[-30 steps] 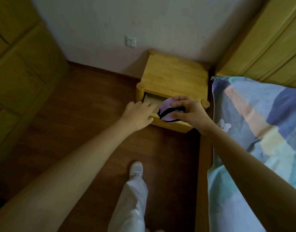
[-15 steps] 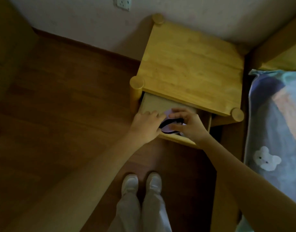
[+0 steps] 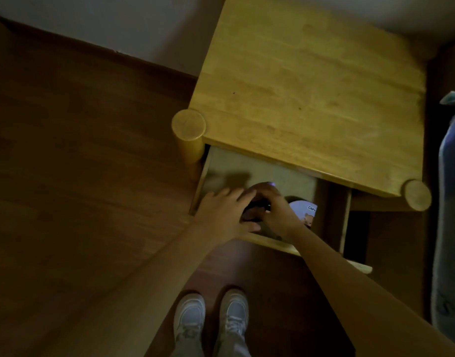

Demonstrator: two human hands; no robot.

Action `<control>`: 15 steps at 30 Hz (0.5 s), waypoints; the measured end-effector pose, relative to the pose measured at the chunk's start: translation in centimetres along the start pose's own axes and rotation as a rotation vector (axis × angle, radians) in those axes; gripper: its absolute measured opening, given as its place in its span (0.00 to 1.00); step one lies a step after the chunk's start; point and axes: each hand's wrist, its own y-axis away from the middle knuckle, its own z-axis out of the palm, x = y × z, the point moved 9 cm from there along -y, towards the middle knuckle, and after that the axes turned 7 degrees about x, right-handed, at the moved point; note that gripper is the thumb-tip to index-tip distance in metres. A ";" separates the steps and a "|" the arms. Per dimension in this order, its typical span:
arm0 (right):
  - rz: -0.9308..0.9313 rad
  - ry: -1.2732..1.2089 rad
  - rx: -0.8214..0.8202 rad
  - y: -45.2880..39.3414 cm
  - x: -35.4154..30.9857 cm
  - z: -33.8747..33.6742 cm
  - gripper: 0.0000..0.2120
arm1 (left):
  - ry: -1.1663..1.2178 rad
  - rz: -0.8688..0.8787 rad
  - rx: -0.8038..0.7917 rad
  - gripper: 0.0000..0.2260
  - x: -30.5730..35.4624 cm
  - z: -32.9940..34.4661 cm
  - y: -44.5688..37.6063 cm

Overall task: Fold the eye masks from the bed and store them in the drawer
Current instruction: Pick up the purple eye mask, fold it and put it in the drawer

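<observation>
View from above: I see both hands inside the open drawer (image 3: 247,166) of the table (image 3: 311,86). My right hand (image 3: 275,210) curls around a dark-strapped mask (image 3: 257,204), mostly hidden beneath it in the dim light. My left hand (image 3: 221,212) lies flat, fingers straight, touching the mask. A second mask (image 3: 304,211) peeks out just right of the wrist, its print cut off. The bed (image 3: 450,202) is cropped at the right edge.

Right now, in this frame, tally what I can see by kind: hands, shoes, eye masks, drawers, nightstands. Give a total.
Hands: 2, left hand and right hand, both in the drawer
Shoes: 2, left shoe and right shoe
Eye masks: 2, folded mask mostly hidden under the hands, printed mask beside it
Drawers: 1, open drawer
Nightstands: 1, nightstand
Total: 8
</observation>
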 end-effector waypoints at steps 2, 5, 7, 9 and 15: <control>0.062 0.091 -0.067 0.1 1.1 1.2 0.23 | 0.023 0.005 0.008 0.39 -0.4 0.1 0.3; 0.129 0.223 -0.122 0.1 2.9 2.2 0.26 | -0.040 0.070 -0.002 0.45 -0.3 0.3 0.9; 0.176 0.383 -0.182 0.2 4.1 2.4 0.26 | -0.051 0.084 -0.001 0.47 -0.2 0.3 0.8; 0.213 0.384 -0.248 0.6 4.5 2.6 0.24 | -0.040 0.093 0.005 0.48 -0.1 0.2 0.5; 0.147 0.535 -0.251 1.0 5.2 1.0 0.27 | -0.037 0.070 -0.069 0.48 -0.5 1.2 0.5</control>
